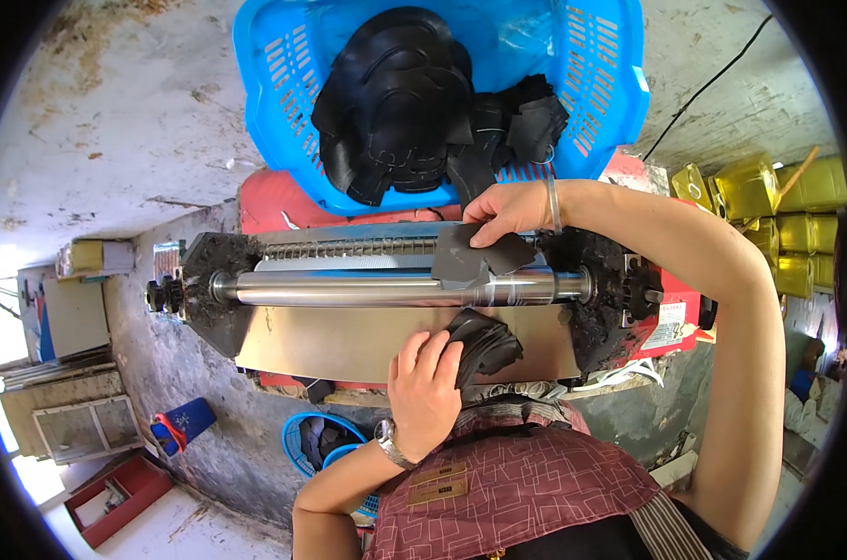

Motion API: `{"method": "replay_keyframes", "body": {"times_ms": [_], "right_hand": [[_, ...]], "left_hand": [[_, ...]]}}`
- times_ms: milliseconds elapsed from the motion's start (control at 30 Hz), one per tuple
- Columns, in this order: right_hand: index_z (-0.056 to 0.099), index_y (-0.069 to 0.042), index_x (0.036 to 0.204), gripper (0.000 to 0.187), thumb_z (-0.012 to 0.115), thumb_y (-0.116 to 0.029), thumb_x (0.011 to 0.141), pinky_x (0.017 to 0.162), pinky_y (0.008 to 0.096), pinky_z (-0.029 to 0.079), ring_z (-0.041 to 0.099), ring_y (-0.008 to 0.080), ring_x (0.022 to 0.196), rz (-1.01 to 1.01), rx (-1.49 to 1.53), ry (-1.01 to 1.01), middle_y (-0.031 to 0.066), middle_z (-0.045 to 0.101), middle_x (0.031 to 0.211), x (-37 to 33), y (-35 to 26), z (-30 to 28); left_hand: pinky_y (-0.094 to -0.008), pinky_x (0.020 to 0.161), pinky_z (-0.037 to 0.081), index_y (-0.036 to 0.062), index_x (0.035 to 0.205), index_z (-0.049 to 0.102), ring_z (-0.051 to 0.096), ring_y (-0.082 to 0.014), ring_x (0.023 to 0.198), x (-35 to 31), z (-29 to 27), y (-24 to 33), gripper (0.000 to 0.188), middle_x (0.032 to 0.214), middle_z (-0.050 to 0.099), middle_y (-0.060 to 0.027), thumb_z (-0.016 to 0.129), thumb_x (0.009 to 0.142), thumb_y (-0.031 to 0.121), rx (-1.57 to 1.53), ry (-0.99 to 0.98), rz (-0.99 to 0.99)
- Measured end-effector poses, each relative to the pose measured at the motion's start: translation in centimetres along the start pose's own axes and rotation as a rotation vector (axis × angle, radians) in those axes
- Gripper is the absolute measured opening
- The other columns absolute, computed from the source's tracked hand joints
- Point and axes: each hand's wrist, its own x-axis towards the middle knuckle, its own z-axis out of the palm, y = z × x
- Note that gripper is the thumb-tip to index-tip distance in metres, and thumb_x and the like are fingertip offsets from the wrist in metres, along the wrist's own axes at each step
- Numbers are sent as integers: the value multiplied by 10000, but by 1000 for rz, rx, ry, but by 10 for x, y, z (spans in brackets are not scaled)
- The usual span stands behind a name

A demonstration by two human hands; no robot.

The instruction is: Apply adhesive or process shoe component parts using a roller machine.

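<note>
Right hand (515, 209) pinches a black sheet piece (461, 259) near its far edge, left hand (425, 390) grips the black stack (487, 347); pieces judged light, pliable, best edge-held.

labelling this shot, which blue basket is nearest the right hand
The large blue basket at the picture's top, just beyond the right hand; the smaller blue baskets sit below the roller.

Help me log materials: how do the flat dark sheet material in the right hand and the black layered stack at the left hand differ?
The flat dark sheet material, pinched by the right hand, overlaps the shiny metal roller; the black layered stack, against the left hand, is on the roller's near side. The sheet material looks thin, the stack thick with many edges. Both are dark.
</note>
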Motion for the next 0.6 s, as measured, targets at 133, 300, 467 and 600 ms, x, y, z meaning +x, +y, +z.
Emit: {"method": "replay_keyframes", "body": {"times_ms": [133,300,467,600], "right_hand": [[577,-40,911,205,635,-166,760,666,238,422,528,77,718,-33,61,-17,0,578,794,0,2,0],[565,-2,947,245,636,-149,765,697,222,413,517,67,763,-12,175,-133,4,577,839,2,-4,1],[571,-23,961,261,655,-139,743,693,231,426,528,79,782,73,-74,-111,14,585,855,6,1,-4],[520,-23,1059,334,633,-71,749,695,257,464,558,104,753,-259,108,-3,56,590,850,6,-12,-8]], "left_hand": [[-414,776,436,18,979,560,523,-290,892,-7,9,0,395,983,517,-100,562,584,-1,44,95,97],[-392,735,465,-13,1001,552,539,-292,860,12,18,-5,409,938,506,-121,532,594,-40,-144,192,274],[-339,663,478,31,1001,551,549,-242,819,10,-19,7,396,960,506,-68,566,612,-41,-532,-268,116],[-374,700,431,53,984,562,515,-248,854,10,12,-6,353,1003,485,-46,557,634,1,-49,138,154]]}}
